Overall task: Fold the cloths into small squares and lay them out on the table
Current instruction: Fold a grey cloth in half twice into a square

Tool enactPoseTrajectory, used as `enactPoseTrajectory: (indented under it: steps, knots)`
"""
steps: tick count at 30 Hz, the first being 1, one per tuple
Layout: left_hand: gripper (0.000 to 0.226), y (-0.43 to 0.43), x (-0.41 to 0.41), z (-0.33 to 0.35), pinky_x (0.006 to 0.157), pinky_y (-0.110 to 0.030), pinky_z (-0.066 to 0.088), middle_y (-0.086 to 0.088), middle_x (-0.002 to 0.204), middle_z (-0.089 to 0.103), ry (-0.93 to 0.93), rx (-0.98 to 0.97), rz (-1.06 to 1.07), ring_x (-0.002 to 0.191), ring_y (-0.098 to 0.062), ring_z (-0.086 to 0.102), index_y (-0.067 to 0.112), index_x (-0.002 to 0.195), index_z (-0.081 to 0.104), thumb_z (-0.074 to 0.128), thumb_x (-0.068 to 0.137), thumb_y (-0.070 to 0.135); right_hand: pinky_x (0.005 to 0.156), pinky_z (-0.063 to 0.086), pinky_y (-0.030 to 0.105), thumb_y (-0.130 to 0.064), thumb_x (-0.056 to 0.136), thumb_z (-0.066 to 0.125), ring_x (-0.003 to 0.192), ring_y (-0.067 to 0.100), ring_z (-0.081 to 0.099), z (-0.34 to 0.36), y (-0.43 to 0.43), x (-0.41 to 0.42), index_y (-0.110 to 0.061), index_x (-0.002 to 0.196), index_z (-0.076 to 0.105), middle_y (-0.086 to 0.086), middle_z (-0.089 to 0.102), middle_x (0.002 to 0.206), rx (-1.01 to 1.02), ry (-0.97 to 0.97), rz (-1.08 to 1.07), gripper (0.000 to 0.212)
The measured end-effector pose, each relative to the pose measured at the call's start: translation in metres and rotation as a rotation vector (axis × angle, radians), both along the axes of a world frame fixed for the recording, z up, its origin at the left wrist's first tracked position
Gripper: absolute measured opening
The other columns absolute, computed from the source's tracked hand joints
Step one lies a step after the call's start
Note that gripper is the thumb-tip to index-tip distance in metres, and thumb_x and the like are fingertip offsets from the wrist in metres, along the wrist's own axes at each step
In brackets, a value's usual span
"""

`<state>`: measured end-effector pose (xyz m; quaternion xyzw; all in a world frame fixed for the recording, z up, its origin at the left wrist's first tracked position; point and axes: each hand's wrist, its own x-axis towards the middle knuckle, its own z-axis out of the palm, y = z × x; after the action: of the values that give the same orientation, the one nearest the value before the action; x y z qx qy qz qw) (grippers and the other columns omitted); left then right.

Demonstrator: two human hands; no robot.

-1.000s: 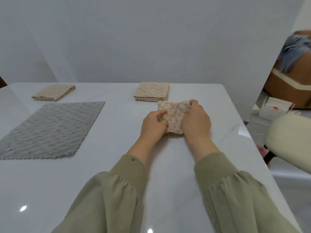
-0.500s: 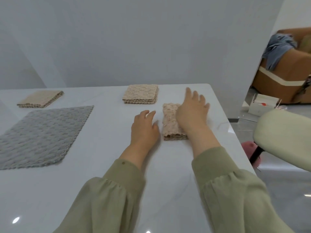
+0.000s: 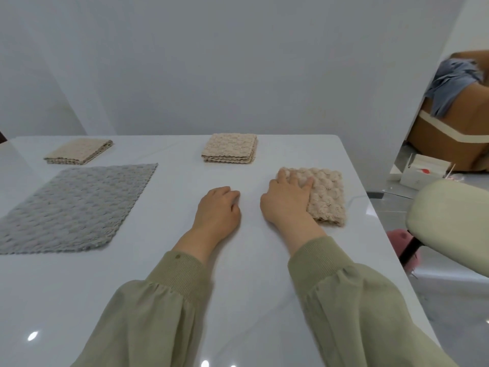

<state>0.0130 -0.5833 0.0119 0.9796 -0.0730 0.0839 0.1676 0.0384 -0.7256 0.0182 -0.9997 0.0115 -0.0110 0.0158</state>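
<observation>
R hand [image 3: 285, 205] flat on folded cloth [image 3: 328, 197]; L hand [image 3: 218, 210] apart, leftward.

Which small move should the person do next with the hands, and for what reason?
Probably lift the right hand off the beige cloth under it and reach toward the grey cloth. The beige cloth already lies as a small folded square, while the grey cloth lies unfolded at the left. The left hand rests on the table and holds nothing.
</observation>
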Motion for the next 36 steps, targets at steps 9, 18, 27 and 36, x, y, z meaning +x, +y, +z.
enactPoseTrajectory:
  steps: [9,18,27,36]
  knots:
    - [0.040,0.009,0.002,0.000,0.107,-0.030,0.025,-0.004,0.142,0.044,0.017,-0.015,-0.059,0.134,-0.023,0.033,0.015,0.134,0.050,0.041,0.096,0.017,0.117,0.006,0.050,-0.020,0.092,0.033,0.145,0.026,0.008,0.003,-0.016,-0.003,-0.013,0.144,0.031,0.005,0.015,0.158,0.112,-0.042,0.167,0.052]
    - [0.039,0.043,-0.009,-0.001,0.110,-0.043,0.020,0.001,0.137,0.049,-0.168,0.206,0.035,0.135,-0.021,0.030,0.019,0.131,0.051,0.039,0.094,0.024,0.114,0.012,0.050,-0.034,0.095,0.035,0.140,0.029,0.025,-0.002,0.032,-0.015,-0.007,0.133,0.044,0.012,0.034,0.149,0.128,-0.357,0.116,0.047]
    - [0.026,0.148,-0.028,0.004,0.082,-0.045,0.049,-0.010,0.094,0.070,-0.374,0.182,-0.050,0.101,-0.035,0.062,0.006,0.090,0.071,0.053,0.073,0.013,0.105,0.029,0.037,-0.029,0.096,0.038,0.124,0.025,0.040,-0.011,0.141,-0.033,-0.008,0.125,0.049,0.007,0.052,0.129,0.375,-0.298,0.169,0.038]
    - [0.030,0.279,-0.036,-0.001,0.094,-0.028,0.037,-0.005,0.123,0.061,-0.123,-0.127,0.084,0.116,-0.022,0.050,0.013,0.118,0.063,0.052,0.092,0.020,0.105,0.030,0.037,-0.027,0.094,0.045,0.124,0.027,0.042,-0.016,0.252,-0.057,-0.006,0.128,0.049,0.009,0.053,0.129,0.408,-0.314,0.411,0.040]
